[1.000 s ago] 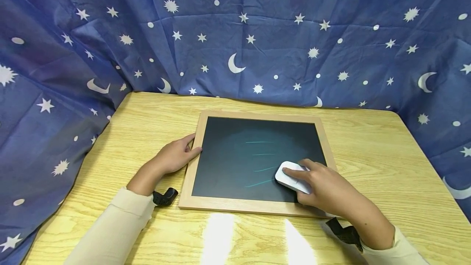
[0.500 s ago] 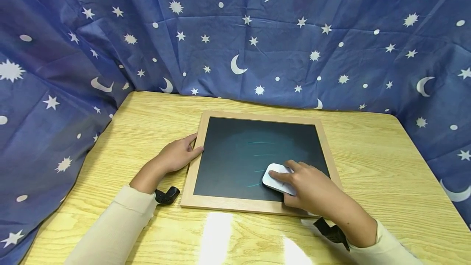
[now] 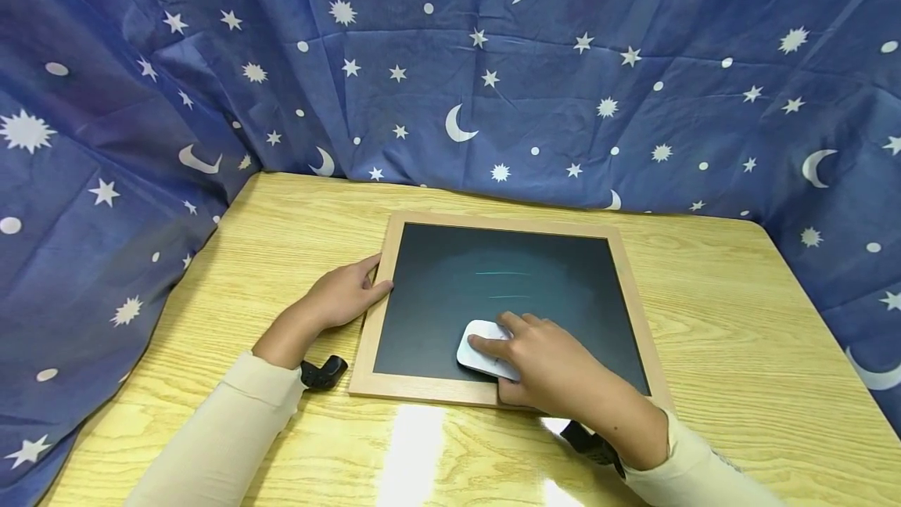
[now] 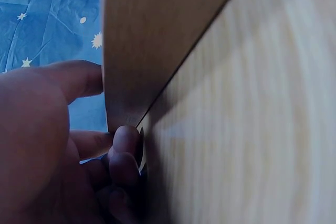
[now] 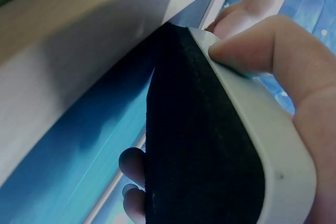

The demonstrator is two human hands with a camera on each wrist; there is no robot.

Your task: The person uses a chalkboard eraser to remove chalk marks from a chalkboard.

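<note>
A chalkboard (image 3: pixel 563 288) in a pale wooden frame (image 3: pixel 500 221) lies on the table. My left hand (image 3: pixel 338 300) holds its left edge, the thumb on top of the frame; in the left wrist view the other fingers curl against the frame's side. My right hand (image 3: pixel 552 358) grips a white board eraser (image 3: pixel 473 358) by its sides, index finger stretched along its top, over the board's lower middle. Black felt (image 5: pixel 205 135) covers the eraser's underside, tilted partly into sight in the right wrist view. Two thin teal chalk lines (image 3: pixel 503 273) show above the eraser.
The wood-grain table (image 3: pixel 732 319) extends on all sides of the board, with bright sunlight patches (image 3: pixel 411 444) at the front. A blue curtain (image 3: pixel 394 116) with white moons and stars hangs behind and beside it. Each wrist carries a black camera mount (image 3: pixel 324 373).
My right hand has slid the eraser leftward across the lower board. The two lower teal lines, seen earlier, no longer show. My left hand keeps its hold on the frame.
</note>
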